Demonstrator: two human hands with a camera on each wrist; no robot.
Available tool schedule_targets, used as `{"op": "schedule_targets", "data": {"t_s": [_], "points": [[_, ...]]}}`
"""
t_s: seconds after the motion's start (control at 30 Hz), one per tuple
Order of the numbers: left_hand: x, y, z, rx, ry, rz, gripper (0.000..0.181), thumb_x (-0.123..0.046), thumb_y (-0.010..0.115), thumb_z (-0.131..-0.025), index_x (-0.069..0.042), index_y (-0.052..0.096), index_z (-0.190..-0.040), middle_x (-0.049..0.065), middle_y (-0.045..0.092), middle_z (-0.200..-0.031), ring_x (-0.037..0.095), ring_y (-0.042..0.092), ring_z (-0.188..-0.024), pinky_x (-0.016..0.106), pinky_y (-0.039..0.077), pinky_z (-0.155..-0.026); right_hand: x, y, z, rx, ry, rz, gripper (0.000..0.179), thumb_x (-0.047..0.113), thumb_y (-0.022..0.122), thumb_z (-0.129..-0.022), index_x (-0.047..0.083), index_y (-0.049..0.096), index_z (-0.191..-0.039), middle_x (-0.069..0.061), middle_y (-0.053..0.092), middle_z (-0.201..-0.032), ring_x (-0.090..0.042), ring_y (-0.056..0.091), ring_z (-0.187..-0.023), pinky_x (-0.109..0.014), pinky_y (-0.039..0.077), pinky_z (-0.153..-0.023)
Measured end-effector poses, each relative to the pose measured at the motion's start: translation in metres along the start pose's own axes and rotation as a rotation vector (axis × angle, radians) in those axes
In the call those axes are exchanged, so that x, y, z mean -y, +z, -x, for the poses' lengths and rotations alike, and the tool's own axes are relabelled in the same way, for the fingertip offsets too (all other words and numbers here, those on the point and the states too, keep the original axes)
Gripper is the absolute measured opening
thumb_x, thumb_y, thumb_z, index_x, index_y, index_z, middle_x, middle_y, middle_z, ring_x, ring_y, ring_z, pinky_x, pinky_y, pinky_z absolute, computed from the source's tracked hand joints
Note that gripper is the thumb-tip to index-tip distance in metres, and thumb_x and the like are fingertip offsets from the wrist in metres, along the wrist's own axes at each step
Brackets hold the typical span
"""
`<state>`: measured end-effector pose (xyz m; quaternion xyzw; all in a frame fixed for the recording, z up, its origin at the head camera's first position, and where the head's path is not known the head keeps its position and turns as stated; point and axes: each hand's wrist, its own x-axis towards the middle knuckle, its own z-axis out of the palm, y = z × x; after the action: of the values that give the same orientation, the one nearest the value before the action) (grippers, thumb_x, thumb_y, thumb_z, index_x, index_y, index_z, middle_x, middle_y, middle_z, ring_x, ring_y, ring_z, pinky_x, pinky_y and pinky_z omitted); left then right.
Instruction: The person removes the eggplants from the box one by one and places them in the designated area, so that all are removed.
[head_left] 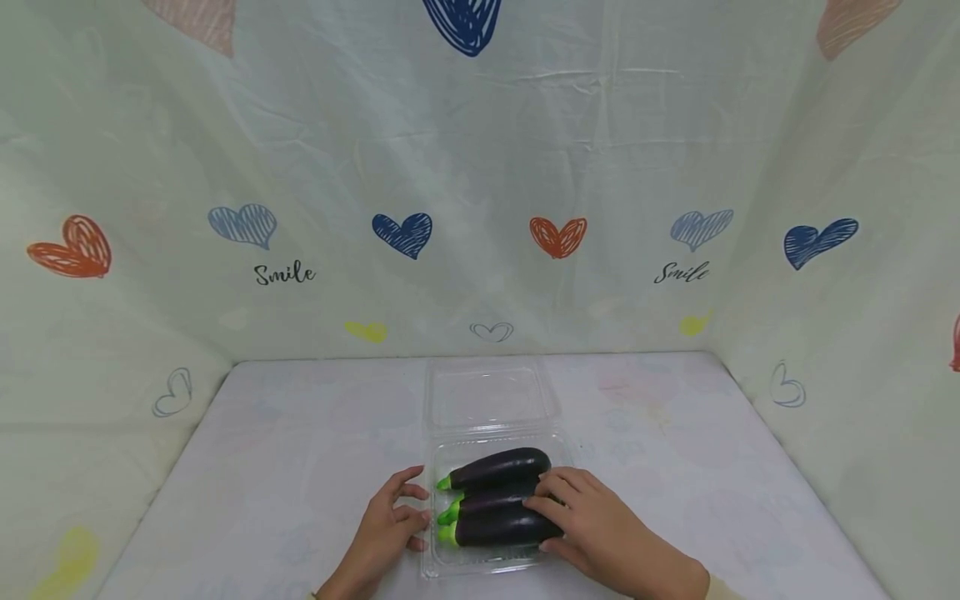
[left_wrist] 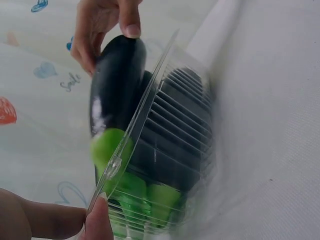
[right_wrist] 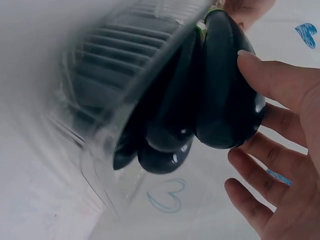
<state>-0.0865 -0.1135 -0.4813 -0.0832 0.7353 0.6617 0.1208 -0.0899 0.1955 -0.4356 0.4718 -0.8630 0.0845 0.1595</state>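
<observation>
Several dark purple eggplants with green stem ends lie side by side in a clear plastic clamshell box [head_left: 429,560]. The nearest eggplant [head_left: 498,527] sits high, bulging above the box's rim in both wrist views. My right hand [head_left: 600,525] holds its rounded end, thumb on one side and fingers on the other. On the opposite side, my left hand [head_left: 390,521] pinches the box's rim between thumb and finger, close to the green stems [left_wrist: 107,147]. More eggplants [right_wrist: 167,125] show below the held one, partly behind the ribbed plastic wall.
The box's clear lid [head_left: 491,398] lies folded back toward the rear of the white table [head_left: 300,450]. A pale curtain [head_left: 480,167] printed with hearts encloses the back and both sides.
</observation>
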Motion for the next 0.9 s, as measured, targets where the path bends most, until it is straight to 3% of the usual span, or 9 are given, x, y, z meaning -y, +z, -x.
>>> {"op": "schedule_targets", "data": {"t_s": [0.43,0.7,0.9], "points": [[-0.002,-0.001,-0.003,0.020,-0.014,-0.014,0.067,0.009,0.067,-0.091,0.008,0.039,-0.153,0.016,0.057,-0.116,0.017,0.064,-0.082,0.032,0.062,-0.060,-0.027,-0.018,0.004,-0.118,0.090,-0.065,0.057,0.020,0.095,-0.076,0.015,0.071,-0.128,0.005,0.062,-0.122,-0.017,0.059,-0.114,-0.039,0.059,-0.091],[-0.003,-0.003,-0.007,0.047,-0.055,-0.007,0.064,0.005,0.063,-0.091,0.010,0.040,-0.150,0.013,0.057,-0.109,0.019,0.062,-0.081,0.035,0.063,-0.062,-0.051,-0.022,0.011,-0.146,0.174,-0.026,0.055,0.017,0.094,-0.076,0.013,0.072,-0.126,0.003,0.064,-0.119,-0.019,0.060,-0.113,-0.042,0.060,-0.089],[-0.001,-0.005,-0.012,0.051,-0.043,0.016,0.051,0.004,0.059,-0.095,0.011,0.046,-0.143,0.008,0.059,-0.101,0.019,0.061,-0.077,0.035,0.062,-0.060,-0.069,-0.026,0.015,-0.155,0.255,0.009,0.053,0.016,0.094,-0.076,0.010,0.072,-0.124,-0.001,0.067,-0.116,-0.024,0.062,-0.111,-0.047,0.060,-0.089]]}}
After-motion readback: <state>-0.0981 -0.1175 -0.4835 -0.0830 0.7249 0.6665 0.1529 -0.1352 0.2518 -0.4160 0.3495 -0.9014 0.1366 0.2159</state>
